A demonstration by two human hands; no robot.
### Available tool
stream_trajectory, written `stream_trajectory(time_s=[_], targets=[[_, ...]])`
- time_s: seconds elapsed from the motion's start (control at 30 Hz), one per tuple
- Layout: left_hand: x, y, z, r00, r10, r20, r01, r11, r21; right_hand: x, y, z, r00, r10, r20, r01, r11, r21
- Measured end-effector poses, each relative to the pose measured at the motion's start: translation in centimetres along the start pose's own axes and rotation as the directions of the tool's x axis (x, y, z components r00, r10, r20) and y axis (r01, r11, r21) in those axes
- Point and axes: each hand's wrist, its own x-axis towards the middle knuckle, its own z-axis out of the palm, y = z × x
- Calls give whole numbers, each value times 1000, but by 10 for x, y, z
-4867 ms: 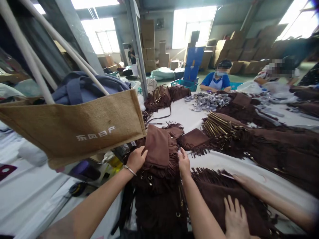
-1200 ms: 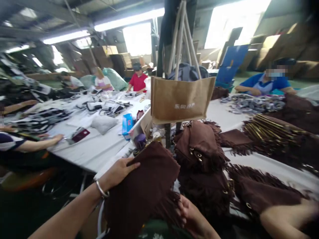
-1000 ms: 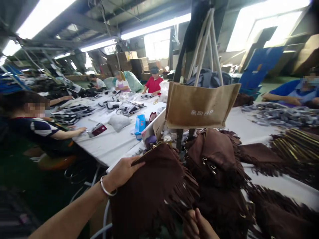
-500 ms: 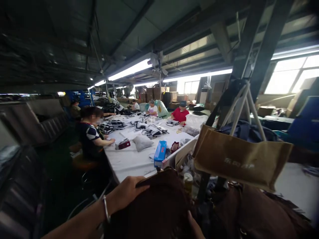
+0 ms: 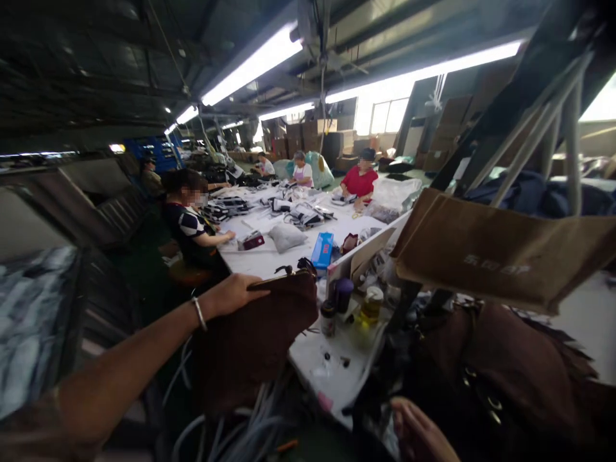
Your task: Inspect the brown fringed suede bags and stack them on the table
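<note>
- one brown bag (image 5: 260, 333) hangs from the left hand (image 5: 233, 292), beside the near corner of the white surface (image 5: 312, 378); whether it touches that edge is hard to tell.
- the left hand pinches the top edge, thumb on one side and fingers on the other, close to the brass-toned strip (image 5: 276, 280).
- that grip looks sound to me: a stiff rim should carry the weight better than limp cloth, though a hold at one end probably lets the far side sag.
- the right hand (image 5: 423, 430) is low, fingers bent and close together, beside the dark pile of bags (image 5: 514, 359); i cannot tell if it pinches anything.
- best to keep the swinging body away from the dark bottle (image 5: 328, 319), the purple-lidded jar (image 5: 343, 289) and the pot of yellow liquid (image 5: 371, 305); a spill could stain it.
- the brown cloth looks matt and soft, perhaps suede-like, drooping in a loose, rounded shape.
- shiny metal rings (image 5: 495, 403) stand out against the slouching folds of the pile.
- above it, the tan carrier (image 5: 500, 256) looks coarser and boxier, with thick pale rope handles (image 5: 529, 144).
</note>
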Motion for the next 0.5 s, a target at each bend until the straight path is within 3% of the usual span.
stream_trajectory(time_s=[0.07,0.17,0.27,0.37,0.43,0.5], targets=[[10,4,-4,989,9,148,-19,998,64,11,-12,5,988,-112,-108,105,992,-66],[27,20,-3,926,5,377,-41,995,87,44,-51,34,952,-294,83,303,946,-115],[39,32,4,852,3,523,-43,997,64,72,-75,77,920,-312,238,326,945,-21],[46,28,11,792,-11,610,17,1000,-4,66,-54,108,927,-218,306,186,974,128],[47,16,12,750,-6,661,89,992,-92,35,-22,110,950,-135,282,70,971,229],[45,1,11,750,-12,662,153,976,-156,-11,9,96,973,-67,220,-2,955,297]])
